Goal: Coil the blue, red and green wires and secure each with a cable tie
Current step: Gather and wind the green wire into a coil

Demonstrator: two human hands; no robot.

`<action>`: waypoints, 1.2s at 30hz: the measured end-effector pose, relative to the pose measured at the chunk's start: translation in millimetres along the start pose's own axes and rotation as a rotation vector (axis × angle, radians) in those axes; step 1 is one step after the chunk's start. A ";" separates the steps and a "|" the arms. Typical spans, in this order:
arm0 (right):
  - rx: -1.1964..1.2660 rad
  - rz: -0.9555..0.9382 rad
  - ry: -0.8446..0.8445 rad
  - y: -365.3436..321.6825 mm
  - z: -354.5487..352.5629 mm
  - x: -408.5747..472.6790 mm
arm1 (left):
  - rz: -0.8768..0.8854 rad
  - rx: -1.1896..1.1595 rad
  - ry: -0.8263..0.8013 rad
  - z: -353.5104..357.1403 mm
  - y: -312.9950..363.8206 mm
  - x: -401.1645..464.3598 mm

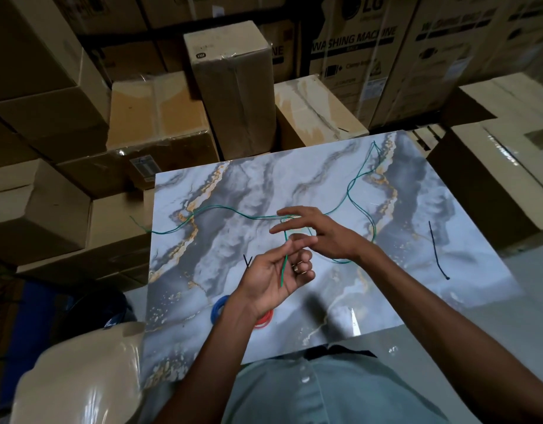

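head view: left hand (274,275) palm up, fingers curled round one end of the green wire (221,209), which sprawls uncoiled across the marble bench (417,270). right hand (322,237) open above it, fingers spread. blue coil (217,307) and red coil (265,320) lie under the left wrist. black tie (436,250) lies right.

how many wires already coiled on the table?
2. The blue coil and the red coil lie side by side near the table's front edge, both partly hidden under the left forearm. The green wire is mostly uncoiled.
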State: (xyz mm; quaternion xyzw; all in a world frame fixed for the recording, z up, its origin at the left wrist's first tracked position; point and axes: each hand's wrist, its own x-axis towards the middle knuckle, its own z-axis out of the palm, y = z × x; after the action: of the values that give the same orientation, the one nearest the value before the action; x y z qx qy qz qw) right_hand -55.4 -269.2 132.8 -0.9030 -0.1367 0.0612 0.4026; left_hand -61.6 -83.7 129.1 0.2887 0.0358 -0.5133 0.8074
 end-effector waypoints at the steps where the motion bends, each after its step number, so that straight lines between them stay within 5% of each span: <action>1: 0.047 0.001 0.006 -2.7 -0.7 -2.9 | -0.001 0.004 -0.001 1.4 -1.1 -1.9; 8: 0.240 0.017 0.150 -6.9 -0.5 -18.8 | -0.013 0.126 -0.113 12.5 -12.9 -11.2; 12: 0.245 0.056 0.019 -6.2 -2.4 -19.7 | 0.031 0.227 -0.170 27.6 -18.4 -9.3; 15: 0.304 0.029 -0.061 -4.8 -4.7 -26.4 | 0.133 0.152 -0.148 41.1 -17.7 0.8; 20: 0.389 0.074 0.076 1.1 -11.6 -52.3 | 0.285 -0.115 -0.101 69.2 -23.5 21.2; 27: 0.621 0.229 0.056 23.3 -23.6 -81.2 | 0.534 -0.095 0.016 97.6 -39.2 47.8; 36: 0.589 0.140 -0.046 14.5 -37.3 -96.9 | 0.794 -0.175 0.174 98.1 -35.2 41.3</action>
State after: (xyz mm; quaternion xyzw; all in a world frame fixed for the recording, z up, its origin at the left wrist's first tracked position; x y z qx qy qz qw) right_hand -136.9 -333.7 147.0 -0.7531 -0.0598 0.1463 0.6386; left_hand -95.5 -177.3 180.9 0.2527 0.0330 -0.1309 0.9581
